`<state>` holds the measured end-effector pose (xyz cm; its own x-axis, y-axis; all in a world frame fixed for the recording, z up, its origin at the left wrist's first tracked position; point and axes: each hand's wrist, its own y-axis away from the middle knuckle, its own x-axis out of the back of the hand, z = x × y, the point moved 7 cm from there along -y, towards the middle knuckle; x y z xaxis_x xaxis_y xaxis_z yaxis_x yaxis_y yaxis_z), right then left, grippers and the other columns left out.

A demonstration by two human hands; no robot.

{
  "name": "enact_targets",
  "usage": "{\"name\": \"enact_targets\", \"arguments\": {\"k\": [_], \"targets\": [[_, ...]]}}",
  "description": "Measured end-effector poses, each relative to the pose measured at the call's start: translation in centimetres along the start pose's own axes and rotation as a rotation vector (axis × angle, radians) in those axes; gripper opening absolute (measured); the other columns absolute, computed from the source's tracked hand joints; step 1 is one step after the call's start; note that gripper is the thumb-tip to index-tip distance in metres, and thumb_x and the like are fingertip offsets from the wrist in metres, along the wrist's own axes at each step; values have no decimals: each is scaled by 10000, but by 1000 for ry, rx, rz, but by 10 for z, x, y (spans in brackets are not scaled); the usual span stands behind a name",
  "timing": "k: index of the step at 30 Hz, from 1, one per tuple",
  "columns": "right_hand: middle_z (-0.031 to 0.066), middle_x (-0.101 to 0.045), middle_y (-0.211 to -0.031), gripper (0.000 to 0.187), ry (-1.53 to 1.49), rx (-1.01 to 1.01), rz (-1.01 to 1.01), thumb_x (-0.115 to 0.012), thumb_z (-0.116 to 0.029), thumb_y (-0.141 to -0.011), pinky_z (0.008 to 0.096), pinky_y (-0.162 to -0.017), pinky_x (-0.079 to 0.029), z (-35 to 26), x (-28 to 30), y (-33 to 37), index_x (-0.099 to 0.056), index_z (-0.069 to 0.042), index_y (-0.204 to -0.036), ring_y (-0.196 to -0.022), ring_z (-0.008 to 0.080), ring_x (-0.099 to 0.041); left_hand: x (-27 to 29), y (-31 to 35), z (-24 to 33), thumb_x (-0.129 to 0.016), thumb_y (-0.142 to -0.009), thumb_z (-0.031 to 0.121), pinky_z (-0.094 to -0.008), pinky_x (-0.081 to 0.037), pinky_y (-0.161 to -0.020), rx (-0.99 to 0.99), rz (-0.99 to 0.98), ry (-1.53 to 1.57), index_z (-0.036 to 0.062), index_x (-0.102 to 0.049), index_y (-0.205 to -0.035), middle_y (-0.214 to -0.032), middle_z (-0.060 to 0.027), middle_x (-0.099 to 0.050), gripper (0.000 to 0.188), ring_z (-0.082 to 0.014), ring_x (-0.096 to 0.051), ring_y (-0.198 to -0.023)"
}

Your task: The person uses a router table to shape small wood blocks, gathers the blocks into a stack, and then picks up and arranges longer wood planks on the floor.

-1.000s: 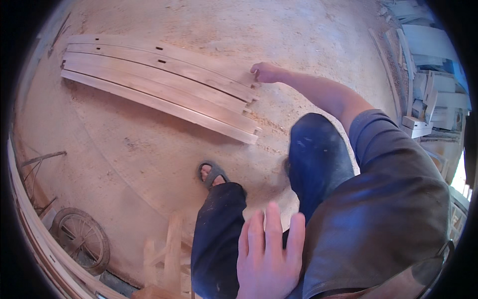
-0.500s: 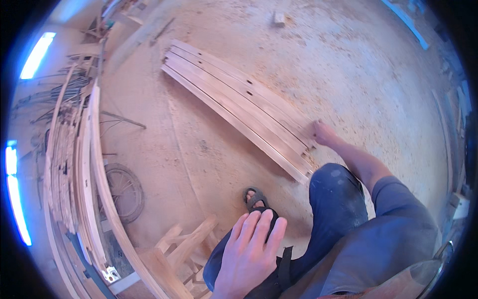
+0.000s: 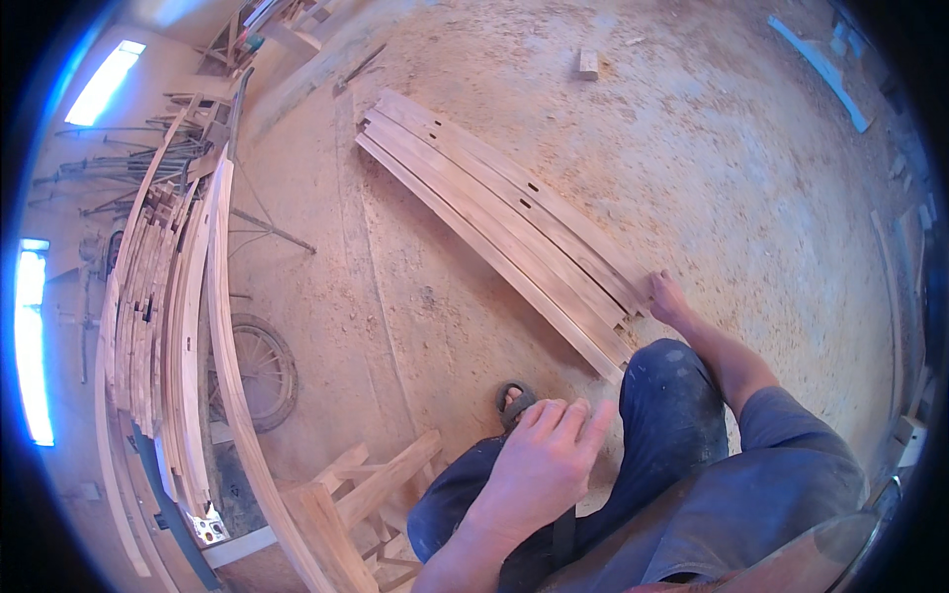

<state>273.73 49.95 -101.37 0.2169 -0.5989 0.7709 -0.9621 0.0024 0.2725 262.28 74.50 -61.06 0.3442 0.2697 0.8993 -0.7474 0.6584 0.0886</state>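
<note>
Long planed wooden boards (image 3: 494, 222) lie side by side on the floor, slanting from far left toward my right knee. Dark mortise slots show in the boards on the right side, and their near ends look tenoned. My right hand (image 3: 668, 296) has its fingers closed at the near end of the rightmost wooden board (image 3: 563, 212); the fingertips are partly hidden. Over my left thigh hovers my left hand (image 3: 542, 465), back up and holding nothing, with loosely bent fingers and the index finger apart from the others.
To the left stands a rack of stacked long timbers (image 3: 188, 346), with a spoked wheel (image 3: 255, 371) behind it. A wooden trestle-like frame (image 3: 341, 504) is at lower left. Far off on the dusty floor sits a small block (image 3: 588, 66). My sandalled foot (image 3: 513, 400) is near the boards.
The view has shifted, so the scene sits lower and farther right. My left hand has moved right and its fingers have bent more. My right hand stays at the board's end.
</note>
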Motion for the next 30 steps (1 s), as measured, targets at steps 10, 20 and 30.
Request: {"name": "enact_targets", "arguments": {"k": [10,20,30], "targets": [[281,-545,-1129,424,-54,-19,55,-583,68,-718,521,-911,-491,18,-8,5,-566,30,-1141,-1084,495,-551,4,0,3,-693,-862,121,-408,-502,-921,-15,-15,25,25,-586,-1264,-1112,-136,-626,426,-293,-610,-1008],[266,-570,-1138,374,-25,-69,60,-560,48,-773,530,-900,-495,15,-4,22,-580,-1,-1144,-1090,474,-572,12,13,-1,-672,-878,135,-424,-501,-925,-15,-17,12,22,-599,-1240,-1122,-136,-627,386,-314,-614,-1024],[199,-630,-1094,452,-28,-22,-70,-649,-33,-768,459,-856,-535,32,-3,-1,-619,-30,-1219,-1025,381,-637,4,1,3,-695,-858,116,-492,-520,-911,76,-88,16,19,-625,-1148,-1140,-199,-641,313,-364,-638,-1017]]}}
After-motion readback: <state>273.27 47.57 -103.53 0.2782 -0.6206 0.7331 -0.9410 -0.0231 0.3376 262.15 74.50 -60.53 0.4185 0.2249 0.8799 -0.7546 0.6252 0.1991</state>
